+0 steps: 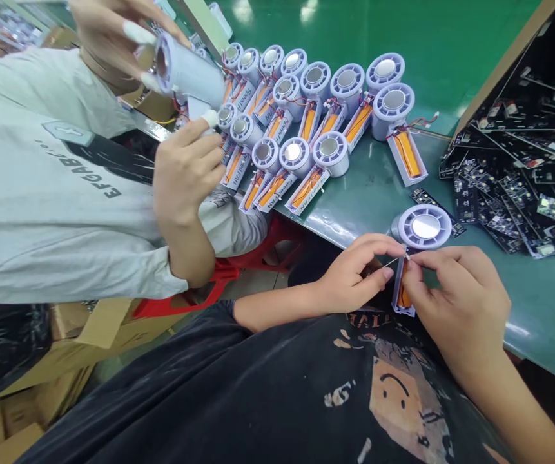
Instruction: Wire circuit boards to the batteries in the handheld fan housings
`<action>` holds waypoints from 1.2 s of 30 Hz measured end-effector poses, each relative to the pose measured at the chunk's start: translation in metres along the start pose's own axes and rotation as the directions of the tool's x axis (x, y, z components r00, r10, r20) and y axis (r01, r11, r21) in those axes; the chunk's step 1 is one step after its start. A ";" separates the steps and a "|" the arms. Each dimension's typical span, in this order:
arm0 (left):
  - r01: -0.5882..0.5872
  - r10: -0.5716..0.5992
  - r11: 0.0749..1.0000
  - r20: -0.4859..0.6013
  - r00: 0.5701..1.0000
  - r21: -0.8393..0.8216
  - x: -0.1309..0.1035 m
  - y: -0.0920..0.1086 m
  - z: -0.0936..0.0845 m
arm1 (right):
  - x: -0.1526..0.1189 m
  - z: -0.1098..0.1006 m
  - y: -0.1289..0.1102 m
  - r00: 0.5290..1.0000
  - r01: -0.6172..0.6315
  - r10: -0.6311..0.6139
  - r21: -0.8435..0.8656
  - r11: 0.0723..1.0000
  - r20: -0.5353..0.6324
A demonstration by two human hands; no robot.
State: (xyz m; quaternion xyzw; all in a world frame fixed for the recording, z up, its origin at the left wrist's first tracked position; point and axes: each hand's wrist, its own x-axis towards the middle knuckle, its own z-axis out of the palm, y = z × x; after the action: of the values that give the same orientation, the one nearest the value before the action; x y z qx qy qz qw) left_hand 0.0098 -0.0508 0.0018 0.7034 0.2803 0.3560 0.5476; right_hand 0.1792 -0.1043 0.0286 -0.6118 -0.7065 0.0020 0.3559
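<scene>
A lilac handheld fan unit point(448, 227) with a round silver centre is right in front of me at the table edge, its handle toward my body. Inside the open handle lies an orange battery point(404, 294). My right hand point(463, 299) pinches a tiny white wire connector point(407, 255) above the handle. From the left, my left hand point(354, 274) meets it, index fingertip at the connector and a thin wire running between finger and thumb. My fingers hide part of the wires and handle.
Several similar fan units point(328, 147) stand in rows on the green table point(538, 290). Black circuit boards point(499, 200) are piled at the right beside a cardboard box. At left a co-worker's hands point(187, 167) hold another fan unit point(193, 71). A red stool point(219, 277) is below.
</scene>
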 end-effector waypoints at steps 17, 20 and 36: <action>-0.192 0.187 0.965 0.045 0.981 0.181 0.001 0.002 -0.005 | -0.005 -0.005 0.004 1.000 0.011 -0.012 0.057 0.998 0.018; -0.161 0.155 0.973 0.054 0.987 0.166 0.001 0.001 -0.003 | -0.004 -0.002 0.006 1.000 -0.016 0.016 0.071 0.997 0.013; -0.141 0.145 0.989 0.362 0.921 -0.036 -0.012 0.000 -0.017 | -0.024 -0.015 -0.002 0.922 -0.299 0.196 0.291 0.909 0.335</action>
State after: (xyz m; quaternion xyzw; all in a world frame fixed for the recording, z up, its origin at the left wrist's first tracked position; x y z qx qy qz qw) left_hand -0.0112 -0.0505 0.0020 0.7731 0.1204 0.2598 0.5659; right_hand 0.1854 -0.1320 0.0285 -0.6200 -0.6568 0.2604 0.3413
